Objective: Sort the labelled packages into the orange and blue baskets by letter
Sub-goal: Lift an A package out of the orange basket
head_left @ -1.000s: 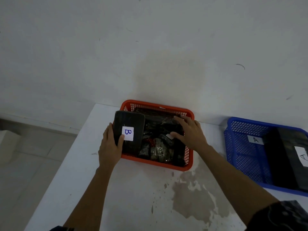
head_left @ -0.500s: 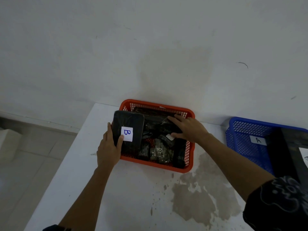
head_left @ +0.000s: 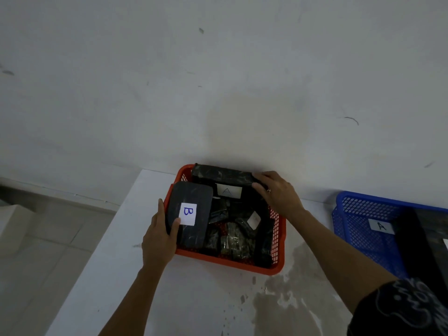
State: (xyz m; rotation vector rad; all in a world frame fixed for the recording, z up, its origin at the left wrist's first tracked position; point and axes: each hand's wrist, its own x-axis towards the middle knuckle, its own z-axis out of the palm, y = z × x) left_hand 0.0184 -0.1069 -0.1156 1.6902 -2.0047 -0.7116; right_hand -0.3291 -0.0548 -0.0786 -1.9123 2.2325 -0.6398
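A white label with a blue letter "B" stands on the black package [head_left: 190, 212] at the left side of the orange basket [head_left: 232, 263]. A faint "A" is on the white label of the long black package [head_left: 221, 177] at the basket's far side. The blue basket [head_left: 358, 214] carries a white label with "A"; the small label [head_left: 253, 220] inside the orange basket is too blurred to read.

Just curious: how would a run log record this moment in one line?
left hand: holds B package | right hand: grips A package | orange basket

Black B package [head_left: 190, 214] and tilted A package [head_left: 221, 178] sit in orange basket [head_left: 230, 264]; blue basket [head_left: 358, 214] right.
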